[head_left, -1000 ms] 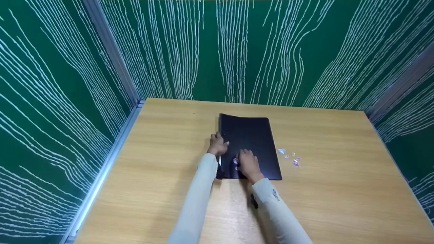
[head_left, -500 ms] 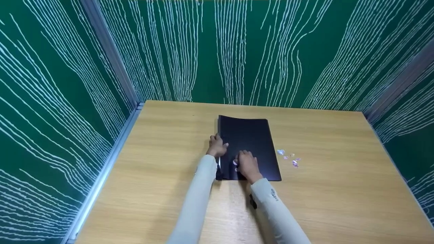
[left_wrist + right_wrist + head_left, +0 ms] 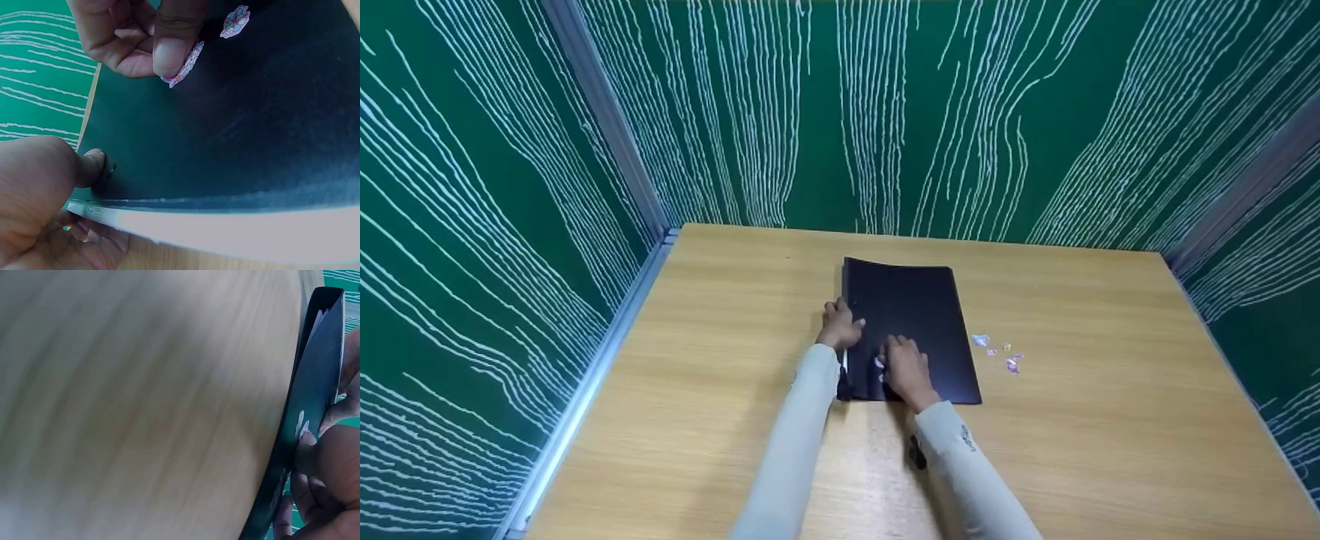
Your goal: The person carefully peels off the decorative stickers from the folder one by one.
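A black folder [image 3: 906, 300] lies on the wooden table. My left hand [image 3: 840, 326] grips its left edge, the thumb on the cover and the fingers beneath the white-edged side, as the left wrist view shows. Over the lower cover, my right hand [image 3: 906, 369] has its fingers curled and its thumb on a small patterned sticker [image 3: 190, 63], whose upper part the thumb hides. Another sticker [image 3: 235, 21] lies flat on the cover beside it. From the right wrist view, the folder [image 3: 318, 371] appears edge-on, with pale sheets [image 3: 318, 323] inside.
Several small shiny sticker pieces [image 3: 1012, 365] lie on the table [image 3: 1110, 420] to the folder's right. Green panels [image 3: 817, 150] with white wavy lines stand behind and on both sides, joined by grey metal posts [image 3: 615, 112].
Both hands keep almost the same place on the folder and the sticker. The head view has shifted very slightly.
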`<move>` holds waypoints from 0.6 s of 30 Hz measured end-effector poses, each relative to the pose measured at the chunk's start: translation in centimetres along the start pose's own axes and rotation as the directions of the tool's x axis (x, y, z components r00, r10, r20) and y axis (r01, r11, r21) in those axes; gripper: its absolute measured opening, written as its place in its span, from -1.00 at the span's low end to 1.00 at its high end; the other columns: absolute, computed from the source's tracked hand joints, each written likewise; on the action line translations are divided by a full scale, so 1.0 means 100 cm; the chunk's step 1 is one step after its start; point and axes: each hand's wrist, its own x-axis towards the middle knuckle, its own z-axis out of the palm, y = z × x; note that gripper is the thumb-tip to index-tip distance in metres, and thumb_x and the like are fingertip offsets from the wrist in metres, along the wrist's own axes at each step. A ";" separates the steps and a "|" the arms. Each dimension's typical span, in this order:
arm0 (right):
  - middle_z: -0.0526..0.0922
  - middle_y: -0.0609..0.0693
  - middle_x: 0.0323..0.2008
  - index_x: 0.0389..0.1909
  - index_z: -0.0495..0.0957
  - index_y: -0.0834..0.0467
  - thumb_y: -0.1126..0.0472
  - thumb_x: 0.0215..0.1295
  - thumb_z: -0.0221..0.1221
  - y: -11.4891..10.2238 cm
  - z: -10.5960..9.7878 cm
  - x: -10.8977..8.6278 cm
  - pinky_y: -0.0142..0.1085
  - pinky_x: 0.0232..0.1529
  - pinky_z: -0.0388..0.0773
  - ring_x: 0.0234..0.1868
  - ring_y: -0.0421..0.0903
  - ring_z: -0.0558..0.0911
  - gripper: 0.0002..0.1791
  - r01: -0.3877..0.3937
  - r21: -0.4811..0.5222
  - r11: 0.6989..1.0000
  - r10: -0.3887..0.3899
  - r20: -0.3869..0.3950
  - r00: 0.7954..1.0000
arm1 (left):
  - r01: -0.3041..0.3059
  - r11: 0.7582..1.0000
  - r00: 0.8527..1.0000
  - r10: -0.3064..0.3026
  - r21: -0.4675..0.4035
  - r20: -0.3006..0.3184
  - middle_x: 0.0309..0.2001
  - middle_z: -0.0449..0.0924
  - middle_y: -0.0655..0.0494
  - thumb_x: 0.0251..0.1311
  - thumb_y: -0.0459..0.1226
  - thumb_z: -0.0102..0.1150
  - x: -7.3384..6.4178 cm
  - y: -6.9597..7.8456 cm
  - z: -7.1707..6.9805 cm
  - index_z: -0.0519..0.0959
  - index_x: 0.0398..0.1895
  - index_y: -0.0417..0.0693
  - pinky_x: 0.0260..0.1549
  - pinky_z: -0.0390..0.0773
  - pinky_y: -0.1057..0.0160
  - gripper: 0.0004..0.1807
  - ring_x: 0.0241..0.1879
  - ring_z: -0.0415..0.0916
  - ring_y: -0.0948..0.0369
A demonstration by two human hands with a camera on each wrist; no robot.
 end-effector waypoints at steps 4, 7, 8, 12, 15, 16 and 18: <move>0.60 0.12 -0.16 -0.21 0.50 0.14 0.47 0.13 0.30 0.002 -0.001 0.000 0.08 -0.13 0.55 -0.03 0.13 0.57 -0.72 0.008 0.043 0.999 -0.008 -0.002 1.000 | -0.002 1.000 1.000 0.002 0.004 0.007 0.46 -0.06 -0.32 0.51 -0.17 -0.08 0.000 0.001 -0.001 -0.15 0.57 -0.30 0.46 0.20 0.01 -0.24 0.51 -0.01 -0.14; 0.58 0.08 -0.23 -0.25 0.49 0.13 0.50 0.12 0.27 0.003 -0.002 0.002 0.09 -0.13 0.54 -0.06 0.11 0.57 -0.73 0.013 0.078 0.997 -0.012 -0.005 1.000 | -0.004 1.000 1.000 0.004 0.006 0.010 0.45 -0.04 -0.32 0.50 -0.17 -0.07 0.001 0.001 -0.002 -0.13 0.57 -0.30 0.45 0.21 0.01 -0.24 0.50 0.02 -0.14; 0.58 0.07 -0.25 -0.27 0.48 0.13 0.50 0.12 0.27 0.003 -0.002 0.002 0.09 -0.14 0.54 -0.09 0.10 0.57 -0.74 0.014 0.088 0.996 -0.013 -0.009 1.000 | -0.005 1.000 1.000 0.005 0.010 0.014 0.44 -0.03 -0.32 0.50 -0.16 -0.07 0.002 0.001 -0.003 -0.12 0.56 -0.30 0.45 0.22 0.02 -0.24 0.49 0.02 -0.13; 0.55 0.02 -0.36 -0.33 0.48 0.12 0.42 0.20 0.25 0.005 -0.002 0.003 0.02 -0.23 0.50 -0.19 0.05 0.56 -0.82 0.022 0.101 0.995 -0.019 -0.034 0.999 | -0.009 1.000 1.000 0.008 0.009 0.023 0.43 0.00 -0.31 0.50 -0.16 -0.07 0.004 0.002 -0.004 -0.10 0.56 -0.28 0.42 0.26 0.03 -0.26 0.48 0.06 -0.11; 0.54 0.00 -0.37 -0.33 0.49 0.11 0.40 0.24 0.24 0.004 -0.002 0.003 0.00 -0.22 0.49 -0.19 0.04 0.55 -0.85 0.017 0.093 0.996 -0.014 -0.028 0.999 | 0.001 1.000 0.999 -0.001 -0.003 0.034 0.43 -0.01 -0.30 0.50 -0.16 -0.07 0.004 0.001 -0.005 -0.11 0.56 -0.28 0.42 0.26 0.02 -0.25 0.47 0.07 -0.10; 0.54 0.00 -0.36 -0.32 0.49 0.11 0.41 0.24 0.23 0.004 -0.002 0.003 0.01 -0.20 0.50 -0.19 0.04 0.55 -0.84 0.014 0.091 0.996 -0.012 -0.022 1.000 | 0.005 1.000 0.999 -0.005 -0.011 0.035 0.44 -0.01 -0.29 0.50 -0.16 -0.07 0.004 0.001 -0.005 -0.11 0.57 -0.28 0.42 0.26 0.02 -0.25 0.47 0.07 -0.10; 0.55 0.01 -0.34 -0.30 0.50 0.11 0.45 0.21 0.21 0.003 -0.003 0.003 0.05 -0.17 0.51 -0.17 0.05 0.56 -0.82 0.012 0.084 0.996 -0.011 -0.010 1.000 | 0.010 1.000 0.999 -0.009 -0.023 0.031 0.44 -0.01 -0.29 0.49 -0.17 -0.05 0.004 0.000 -0.005 -0.10 0.56 -0.28 0.43 0.25 0.01 -0.25 0.47 0.07 -0.10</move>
